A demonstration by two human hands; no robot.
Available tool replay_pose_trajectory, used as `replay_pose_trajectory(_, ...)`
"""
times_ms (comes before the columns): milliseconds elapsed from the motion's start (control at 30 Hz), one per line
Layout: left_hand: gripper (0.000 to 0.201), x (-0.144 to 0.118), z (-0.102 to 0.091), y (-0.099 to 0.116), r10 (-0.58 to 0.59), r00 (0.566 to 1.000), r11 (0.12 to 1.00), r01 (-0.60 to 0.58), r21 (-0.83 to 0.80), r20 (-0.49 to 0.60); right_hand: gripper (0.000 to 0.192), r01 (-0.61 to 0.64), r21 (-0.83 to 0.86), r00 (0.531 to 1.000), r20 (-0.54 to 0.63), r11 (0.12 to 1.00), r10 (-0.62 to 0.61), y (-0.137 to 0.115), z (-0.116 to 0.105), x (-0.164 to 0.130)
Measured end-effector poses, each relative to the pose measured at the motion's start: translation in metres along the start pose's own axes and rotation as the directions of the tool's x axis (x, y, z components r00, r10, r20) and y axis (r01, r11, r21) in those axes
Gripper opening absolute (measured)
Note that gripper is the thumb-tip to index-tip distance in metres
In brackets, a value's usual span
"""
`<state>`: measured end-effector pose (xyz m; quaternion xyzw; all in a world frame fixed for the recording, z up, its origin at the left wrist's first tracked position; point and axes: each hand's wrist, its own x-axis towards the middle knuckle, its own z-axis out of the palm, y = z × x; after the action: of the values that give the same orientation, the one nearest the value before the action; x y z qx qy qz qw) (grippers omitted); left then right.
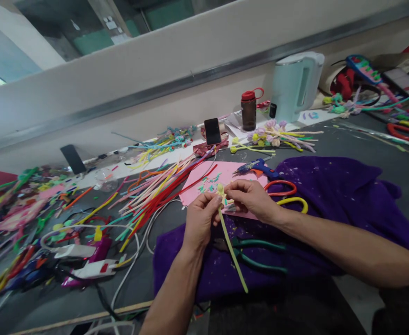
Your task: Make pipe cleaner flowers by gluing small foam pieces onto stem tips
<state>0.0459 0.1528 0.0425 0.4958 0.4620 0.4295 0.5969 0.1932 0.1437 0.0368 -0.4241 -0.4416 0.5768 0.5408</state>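
Observation:
Between my two hands is a pale yellow pipe-cleaner flower [232, 253], its long fuzzy stem slanting down toward me and its small bud at the top. My left hand [202, 214] pinches the stem just below the bud. The fingers of my right hand [249, 197] are closed together at the bud's right side; what lies between their tips is too small to make out. Under both hands lies a pink sheet [193, 179] with small teal clippings. Green-handled pliers [260, 260] rest on the purple cloth [330, 200] below my right hand.
Scissors with red and yellow handles [304, 200] and a blue glue gun [256, 166] lie by the pink sheet. Bundled pipe cleaners [155, 190] spread leftward, near white power strips [92, 268] with cords. Behind stand a phone [212, 131], a brown bottle [248, 111] and a mint kettle [291, 88].

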Motion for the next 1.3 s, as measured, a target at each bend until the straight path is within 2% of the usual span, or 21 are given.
replay_pose_trajectory(100,0.026,-0.0008,0.0003,0.0004,0.039,0.999,0.998,-0.038,0.049,-0.017,0.017,0.026,-0.033,1.0,0.016,0.999,-0.025,0.0008,-0.0004,-0.0006)
replay_pose_trajectory(233,0.024,-0.0022,0.001,0.0,0.083,0.996,0.987,-0.081,0.142,-0.012,0.018,0.104,-0.166,0.994,0.057,0.981,-0.095,0.0006,-0.0005,-0.0036)
replay_pose_trajectory(400,0.021,-0.003,0.0006,-0.0011,0.09,0.995,0.983,-0.094,0.159,0.032,0.018,0.146,-0.224,0.988,0.078,0.964,-0.131,0.0016,-0.0015,-0.0046)
replay_pose_trajectory(567,0.022,-0.0031,0.0001,-0.001,0.047,0.997,0.994,-0.052,0.098,0.06,0.019,0.136,-0.158,0.985,0.122,0.978,-0.118,0.0029,-0.0024,-0.002)
replay_pose_trajectory(867,0.022,0.0006,-0.0029,-0.004,-0.032,0.994,0.999,0.031,0.012,0.108,0.013,0.051,-0.008,0.995,0.089,0.999,-0.051,0.0036,-0.0018,0.0007)
replay_pose_trajectory(1033,0.023,0.0021,-0.0037,-0.0009,-0.091,0.983,0.991,0.105,-0.078,0.161,0.013,0.064,-0.015,0.994,0.088,0.998,-0.063,0.0032,-0.0016,-0.0006)
replay_pose_trajectory(1200,0.021,0.0049,-0.0058,0.0033,-0.204,0.958,0.953,0.241,-0.181,0.203,0.016,-0.054,0.109,0.991,0.127,0.993,0.04,0.002,-0.0013,-0.0008)
replay_pose_trajectory(1300,0.02,0.0059,-0.0071,0.0021,-0.218,0.945,0.942,0.269,-0.2,0.243,0.018,-0.103,0.169,0.987,0.14,0.98,0.079,0.0028,-0.0018,0.0004)
